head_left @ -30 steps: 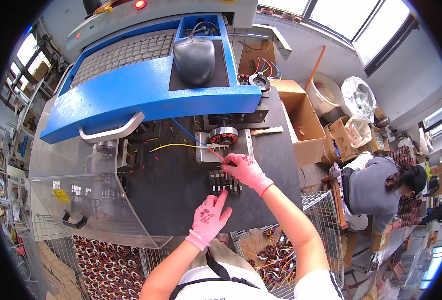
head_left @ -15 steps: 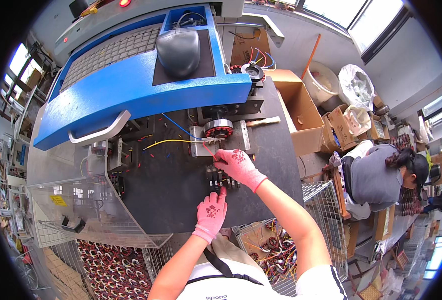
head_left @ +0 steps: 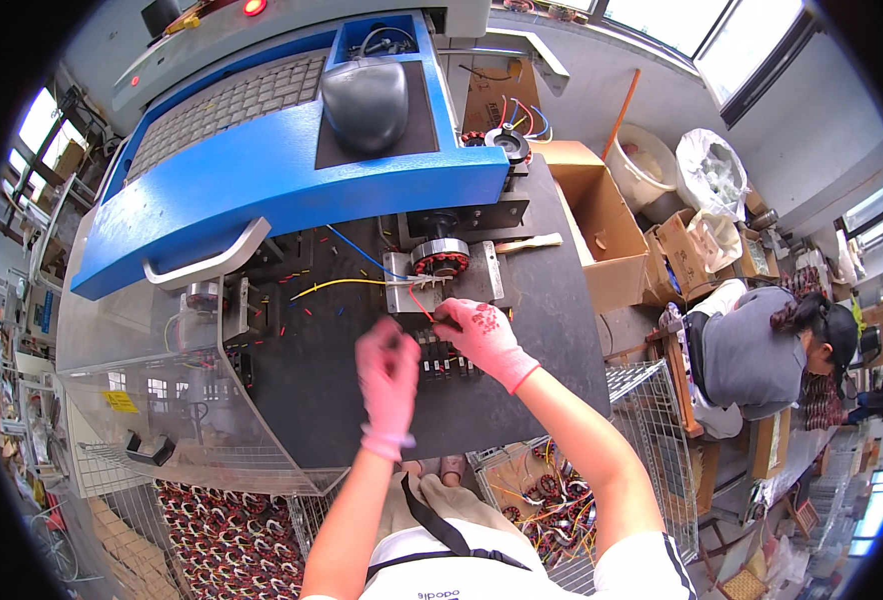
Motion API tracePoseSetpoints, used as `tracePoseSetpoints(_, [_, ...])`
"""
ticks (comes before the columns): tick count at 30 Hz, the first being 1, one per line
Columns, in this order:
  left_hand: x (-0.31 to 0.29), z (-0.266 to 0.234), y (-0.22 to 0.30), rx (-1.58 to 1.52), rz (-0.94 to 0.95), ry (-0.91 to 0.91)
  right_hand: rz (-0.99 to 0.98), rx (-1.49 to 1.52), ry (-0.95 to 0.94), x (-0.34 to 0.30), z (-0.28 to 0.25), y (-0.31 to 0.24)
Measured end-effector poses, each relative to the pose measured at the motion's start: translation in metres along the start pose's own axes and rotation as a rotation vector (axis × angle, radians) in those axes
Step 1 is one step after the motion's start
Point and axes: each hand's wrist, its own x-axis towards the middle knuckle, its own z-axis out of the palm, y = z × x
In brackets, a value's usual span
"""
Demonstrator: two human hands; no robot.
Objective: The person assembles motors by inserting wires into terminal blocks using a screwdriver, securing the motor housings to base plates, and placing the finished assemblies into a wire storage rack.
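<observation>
A red-and-silver motor stator sits on a metal fixture at the middle of the dark table. A blue wire and a yellow wire run out from it to the left. Pinched in the pink-gloved fingers of my right hand is the end of a red wire leading from the same stator. Below that hand is a row of black wire terminals. My left hand, also gloved in pink, hovers left of the terminals; motion smears its fingers.
A blue machine shelf with a keyboard and mouse overhangs the table. A clear guard stands at left. A brush lies beside the fixture. Cardboard boxes and a seated person are at right.
My left hand has lifted off the terminals and moved up and to the left. My right hand keeps its pinch on the red wire, almost in the same place.
</observation>
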Motion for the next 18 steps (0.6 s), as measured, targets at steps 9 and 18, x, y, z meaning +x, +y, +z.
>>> tracePoseSetpoints(9, [0.076, -0.002, 0.055, -0.610, -0.209, -0.392, 0.465, 1.593, -0.567, 0.035, -0.001, 0.008])
tracePoseSetpoints(18, [-0.048, -0.024, 0.035, 0.401, 0.120, -0.506, 0.436, 0.537, -0.335, 0.026, -0.028, -0.021])
